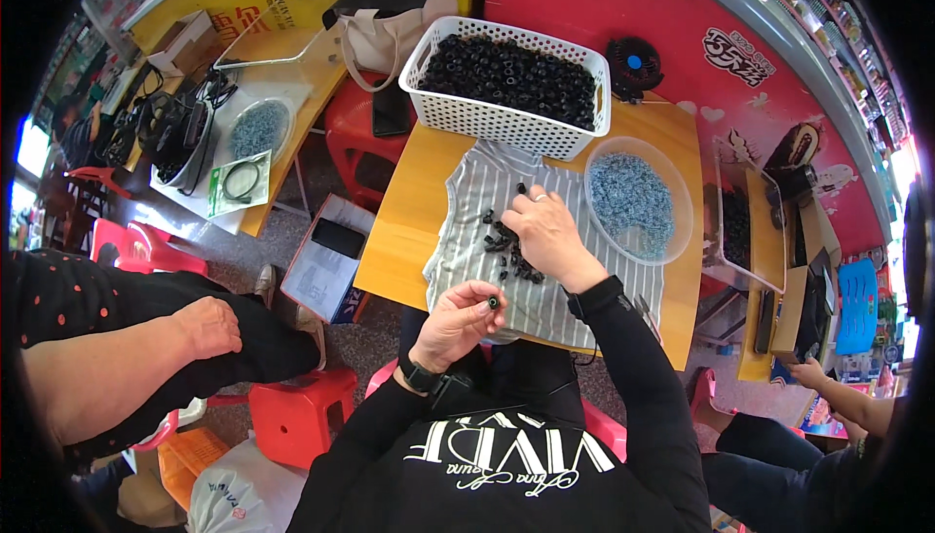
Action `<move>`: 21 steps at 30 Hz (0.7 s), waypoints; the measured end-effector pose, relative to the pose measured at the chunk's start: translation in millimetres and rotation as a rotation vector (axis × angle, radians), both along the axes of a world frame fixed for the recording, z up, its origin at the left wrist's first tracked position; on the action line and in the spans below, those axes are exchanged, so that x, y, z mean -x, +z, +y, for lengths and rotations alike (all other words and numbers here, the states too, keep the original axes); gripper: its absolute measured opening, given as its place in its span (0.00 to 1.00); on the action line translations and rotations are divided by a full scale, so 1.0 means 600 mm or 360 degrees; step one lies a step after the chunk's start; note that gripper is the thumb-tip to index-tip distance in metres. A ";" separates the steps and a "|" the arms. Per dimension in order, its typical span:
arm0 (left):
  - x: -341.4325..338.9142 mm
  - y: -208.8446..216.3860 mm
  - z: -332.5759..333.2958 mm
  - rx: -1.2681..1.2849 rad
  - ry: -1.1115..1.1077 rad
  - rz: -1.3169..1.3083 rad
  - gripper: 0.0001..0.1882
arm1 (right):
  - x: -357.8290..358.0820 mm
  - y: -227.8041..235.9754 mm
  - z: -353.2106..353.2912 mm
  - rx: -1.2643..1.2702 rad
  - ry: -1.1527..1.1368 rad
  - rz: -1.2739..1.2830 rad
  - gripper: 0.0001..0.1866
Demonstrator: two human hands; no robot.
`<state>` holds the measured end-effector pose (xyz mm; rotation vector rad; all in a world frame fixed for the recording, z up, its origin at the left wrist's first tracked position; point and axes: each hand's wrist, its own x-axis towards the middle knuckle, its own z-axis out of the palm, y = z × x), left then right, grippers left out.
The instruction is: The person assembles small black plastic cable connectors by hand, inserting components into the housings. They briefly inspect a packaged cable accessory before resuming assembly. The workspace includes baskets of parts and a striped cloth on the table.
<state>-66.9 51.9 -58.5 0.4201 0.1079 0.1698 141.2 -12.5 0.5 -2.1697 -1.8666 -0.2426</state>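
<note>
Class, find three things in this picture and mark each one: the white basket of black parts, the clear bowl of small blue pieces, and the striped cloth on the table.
white basket [492, 122], head view, on its front lattice wall.
clear bowl [682, 197], head view, on its right rim.
striped cloth [467, 231], head view, on a bare part of its left half.

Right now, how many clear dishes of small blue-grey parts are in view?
2: one clear dish on the wooden table beside the right hand, another on the far left table. Others may be hidden.
</note>
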 end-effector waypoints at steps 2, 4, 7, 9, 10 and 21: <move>-0.001 -0.001 -0.001 0.0020 0.0004 -0.0027 0.11 | 0.002 0.003 -0.020 0.0017 -0.0006 0.0011 0.09; -0.001 -0.006 0.000 0.0013 0.0011 -0.0074 0.11 | 0.017 0.014 -0.030 -0.0032 0.0001 0.0150 0.09; -0.003 -0.007 -0.001 0.0043 0.0010 -0.0054 0.11 | 0.043 0.008 -0.052 -0.0126 0.0141 0.0491 0.04; -0.001 -0.004 -0.001 0.0046 0.0023 -0.0027 0.11 | 0.062 0.010 -0.063 -0.0001 0.0108 0.0255 0.04; 0.000 -0.004 -0.002 0.0048 0.0029 -0.0015 0.12 | 0.069 0.011 -0.065 0.0063 0.0090 0.0137 0.03; -0.004 0.004 -0.005 0.0005 -0.0001 0.0024 0.10 | 0.093 0.013 -0.103 -0.0268 -0.0023 0.0630 0.05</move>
